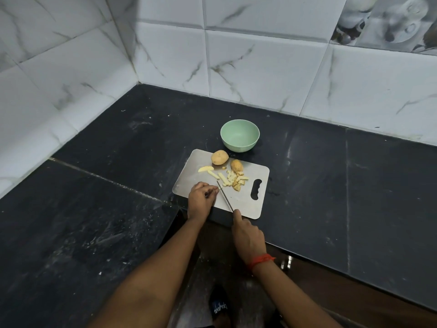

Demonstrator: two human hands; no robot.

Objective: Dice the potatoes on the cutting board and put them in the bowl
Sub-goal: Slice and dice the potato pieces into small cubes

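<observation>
A steel cutting board [250, 200] lies on the black counter. On it are a whole potato [219, 157], a smaller potato piece [236, 165], a wedge [205, 169], and several cut strips and dice [233, 179]. My right hand [248, 235] grips the handle of a knife [224, 196], whose blade points toward the strips. My left hand [201, 197] rests on the board's near left part, its fingertips pinching something small at the blade tip; what it is I cannot tell. A pale green bowl [239, 135] stands empty just behind the board.
The black stone counter [118, 185] runs into a corner of white marble-look wall tiles [260, 67]. Its front edge passes just under the board's near side. Below, a floor and a dark slipper [218, 306] show between my arms.
</observation>
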